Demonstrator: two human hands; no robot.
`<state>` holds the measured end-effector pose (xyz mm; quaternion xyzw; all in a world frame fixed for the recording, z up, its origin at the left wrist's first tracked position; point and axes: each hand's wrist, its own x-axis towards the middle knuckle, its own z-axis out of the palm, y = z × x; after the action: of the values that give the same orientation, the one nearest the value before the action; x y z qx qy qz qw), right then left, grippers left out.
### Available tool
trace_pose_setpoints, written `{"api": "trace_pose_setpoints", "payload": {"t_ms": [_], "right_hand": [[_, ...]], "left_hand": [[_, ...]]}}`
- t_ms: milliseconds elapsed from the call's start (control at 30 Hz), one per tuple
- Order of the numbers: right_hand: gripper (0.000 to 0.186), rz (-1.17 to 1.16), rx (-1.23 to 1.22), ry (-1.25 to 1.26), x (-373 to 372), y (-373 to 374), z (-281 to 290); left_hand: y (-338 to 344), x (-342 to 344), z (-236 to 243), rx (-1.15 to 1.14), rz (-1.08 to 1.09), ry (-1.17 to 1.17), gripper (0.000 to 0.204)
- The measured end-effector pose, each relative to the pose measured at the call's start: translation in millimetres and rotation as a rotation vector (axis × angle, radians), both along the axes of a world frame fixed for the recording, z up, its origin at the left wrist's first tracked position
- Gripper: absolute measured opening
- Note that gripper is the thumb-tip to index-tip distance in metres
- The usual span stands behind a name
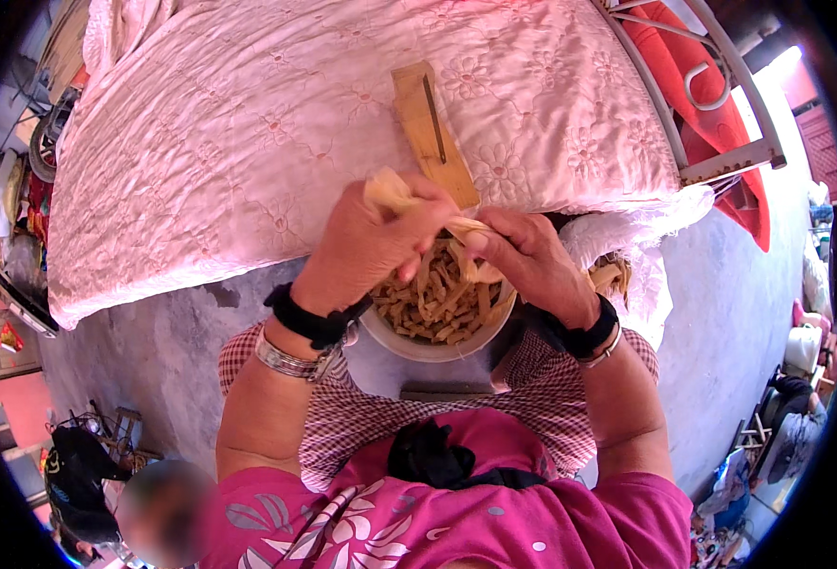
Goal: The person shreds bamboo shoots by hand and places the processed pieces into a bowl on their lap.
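Pale strip (466,226), head view: it spans the gap between the left hand (366,242) and right hand (532,261), directly above a bowl (437,354). Right grip is clamped on the strip, thumb pressed against it. Left grip is closed too, with a pale end (392,190) poking out above the fist; that hand is blurred, so can't tell exact finger placement or whether that end is the same length. Below the grip: short tan pieces (442,308) heaped in the bowl. Just beyond the grip: wooden board (414,119) with a thin dark metal bar (434,119), lying on the pink quilt (248,142). Right of the right hand: white bag (660,284) and more tan strips (613,273). Handling, my judgement: pinch close to the working spot, keep tension even, don't yank; thin material likely splits along its length. Stay over the bowl so loose bits land there, and keep the wrists clear of the board's edge.
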<state>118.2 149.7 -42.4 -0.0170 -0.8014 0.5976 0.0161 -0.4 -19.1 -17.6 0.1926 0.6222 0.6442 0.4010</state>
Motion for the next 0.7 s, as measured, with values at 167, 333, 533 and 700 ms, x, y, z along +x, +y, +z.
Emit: {"api": "trace_pose_setpoints", "payload": {"t_ms": [167, 333, 533, 700], "right_hand": [[0.029, 0.019, 0.011, 0.022, 1.8, 13.8, 11.9], [0.023, -0.145, 0.406, 0.197, -21.1, 28.5, 23.2], [0.014, -0.305, 0.76, 0.371, -61.2, 42.5, 18.2], [0.007, -0.387, 0.892, 0.356, -78.6, 45.5, -18.2]], "left_hand": [[-11.9, -10.2, 0.0, 0.14, 0.096, 0.044, 0.012], [4.5, -23.2, 2.9, 0.176, 0.181, 0.09, 0.013], [29.8, -47.0, 2.0, 0.132, 0.282, 0.242, 0.014], [44.4, -63.8, -24.3, -0.063, 0.298, 0.498, 0.016]]}}
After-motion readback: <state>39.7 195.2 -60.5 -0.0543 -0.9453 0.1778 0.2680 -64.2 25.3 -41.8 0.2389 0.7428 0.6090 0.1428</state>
